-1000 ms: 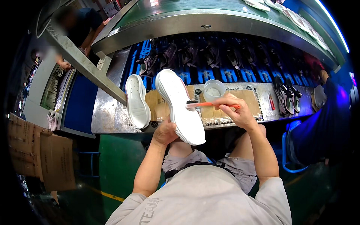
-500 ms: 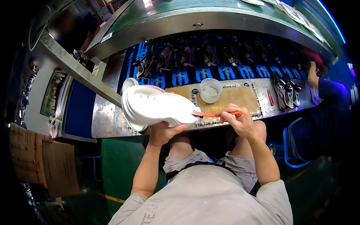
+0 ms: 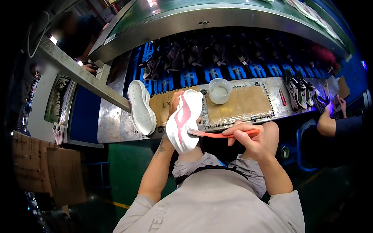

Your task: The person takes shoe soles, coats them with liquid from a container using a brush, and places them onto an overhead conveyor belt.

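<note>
left hand [image 3: 174,104] holding sole [image 3: 184,121], right hand [image 3: 248,140] brushing

We see a long metal desk [image 3: 116,124] with a brown cardboard mat [image 3: 241,105] on its middle part. Behind the desk's far edge runs a row of blue holders [image 3: 237,72] with dark shoe uppers, and above it a green conveyor belt [image 3: 217,11] with a curved steel rim. A grey metal beam [image 3: 81,77] crosses the desk's left end. The floor [image 3: 124,174] is green with a yellow line. Flat cardboard boxes [image 3: 42,167] stand at the left. Light is dim and bluish.
</note>
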Action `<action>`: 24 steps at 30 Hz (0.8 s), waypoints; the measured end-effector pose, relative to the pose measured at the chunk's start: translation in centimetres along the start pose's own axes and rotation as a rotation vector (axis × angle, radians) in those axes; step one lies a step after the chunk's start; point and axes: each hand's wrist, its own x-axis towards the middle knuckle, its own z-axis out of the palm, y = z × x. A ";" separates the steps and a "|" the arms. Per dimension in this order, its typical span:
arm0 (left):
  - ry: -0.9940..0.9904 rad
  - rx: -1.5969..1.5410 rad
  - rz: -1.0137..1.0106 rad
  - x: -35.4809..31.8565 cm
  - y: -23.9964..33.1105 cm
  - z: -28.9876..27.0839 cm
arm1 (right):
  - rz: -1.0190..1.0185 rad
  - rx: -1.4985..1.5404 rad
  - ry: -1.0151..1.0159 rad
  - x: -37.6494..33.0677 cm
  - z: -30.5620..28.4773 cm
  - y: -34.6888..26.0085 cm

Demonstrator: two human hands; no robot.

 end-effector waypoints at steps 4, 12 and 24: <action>0.073 0.157 0.170 -0.1 -1.9 1.4 | 0.020 -0.027 -0.003 -0.7 1.4 -1.4; -0.110 -0.077 -0.076 -5.9 -5.0 2.3 | 0.101 0.208 0.109 -0.1 2.9 -2.8; -0.176 0.108 -0.095 -4.9 0.3 -0.1 | -0.064 0.160 0.320 3.1 0.3 -0.6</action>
